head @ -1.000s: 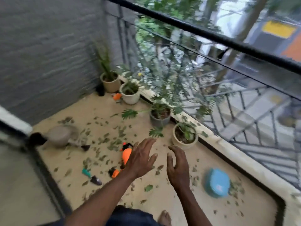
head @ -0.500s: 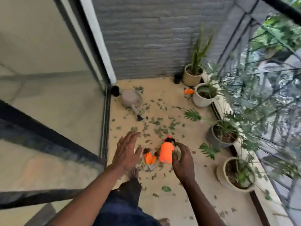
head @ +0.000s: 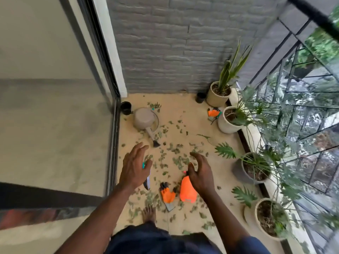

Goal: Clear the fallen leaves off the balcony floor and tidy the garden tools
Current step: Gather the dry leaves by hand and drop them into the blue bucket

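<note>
Green fallen leaves (head: 176,158) lie scattered over the tan balcony floor (head: 172,110). My left hand (head: 134,166) hovers open over a teal-handled trowel (head: 147,181), partly hiding it. My right hand (head: 200,173) hangs open, fingers loosely bent, above an orange spray bottle (head: 187,190) that lies on the floor. An orange and grey glove (head: 167,196) lies beside the bottle. A second orange glove (head: 212,113) sits by the white pot at the back. A grey watering can (head: 145,119) stands near the glass door, and a small hand rake (head: 156,106) lies behind it.
Four potted plants line the right edge: a beige pot (head: 217,95), a white pot (head: 228,121), a grey pot (head: 245,171) and a cream pot (head: 266,219). A glass sliding door (head: 55,107) is on the left, a grey brick wall (head: 174,43) behind, a black railing (head: 311,15) on the right. My bare foot (head: 149,213) stands among leaves.
The view has swung left from the railing toward the door and wall. Both hands stay open, and now hover lower over the trowel and the spray bottle.
</note>
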`<action>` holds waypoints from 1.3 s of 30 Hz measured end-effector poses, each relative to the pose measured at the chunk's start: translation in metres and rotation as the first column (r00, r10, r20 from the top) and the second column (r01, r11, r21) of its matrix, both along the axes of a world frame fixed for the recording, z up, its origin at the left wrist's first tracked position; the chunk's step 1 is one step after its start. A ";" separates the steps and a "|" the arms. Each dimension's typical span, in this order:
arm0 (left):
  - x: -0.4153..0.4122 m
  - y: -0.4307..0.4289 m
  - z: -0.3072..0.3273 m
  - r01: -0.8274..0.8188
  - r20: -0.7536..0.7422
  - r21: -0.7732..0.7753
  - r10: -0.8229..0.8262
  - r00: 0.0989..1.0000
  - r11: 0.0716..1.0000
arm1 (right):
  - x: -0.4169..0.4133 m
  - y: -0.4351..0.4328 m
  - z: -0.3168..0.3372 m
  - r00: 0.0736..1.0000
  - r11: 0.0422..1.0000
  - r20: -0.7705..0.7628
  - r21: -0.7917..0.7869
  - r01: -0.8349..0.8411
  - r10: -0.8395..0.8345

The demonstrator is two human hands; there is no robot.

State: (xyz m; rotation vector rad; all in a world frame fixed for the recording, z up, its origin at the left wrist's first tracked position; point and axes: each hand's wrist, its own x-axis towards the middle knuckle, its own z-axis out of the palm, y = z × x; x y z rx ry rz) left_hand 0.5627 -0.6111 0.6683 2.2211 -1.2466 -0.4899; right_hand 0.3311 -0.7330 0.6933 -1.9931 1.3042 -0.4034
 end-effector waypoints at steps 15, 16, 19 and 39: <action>0.055 -0.139 0.002 0.064 -0.065 0.043 -0.061 0.996 0.997 | 0.058 -0.126 -0.003 0.996 0.996 0.030 0.010 0.086 -0.086; 0.059 -0.153 0.001 0.071 -0.062 0.046 -0.068 0.996 0.996 | 0.059 -0.141 -0.006 0.997 0.997 0.019 0.015 0.079 -0.079; 0.072 -0.203 0.001 0.086 -0.036 0.040 -0.084 0.996 0.996 | 0.069 -0.193 -0.018 0.999 0.999 -0.013 0.031 0.032 -0.031; 0.105 -0.469 -0.143 0.043 -0.185 0.335 0.021 0.983 0.941 | 0.108 -0.495 -0.213 0.951 0.920 -0.236 0.379 -0.098 0.199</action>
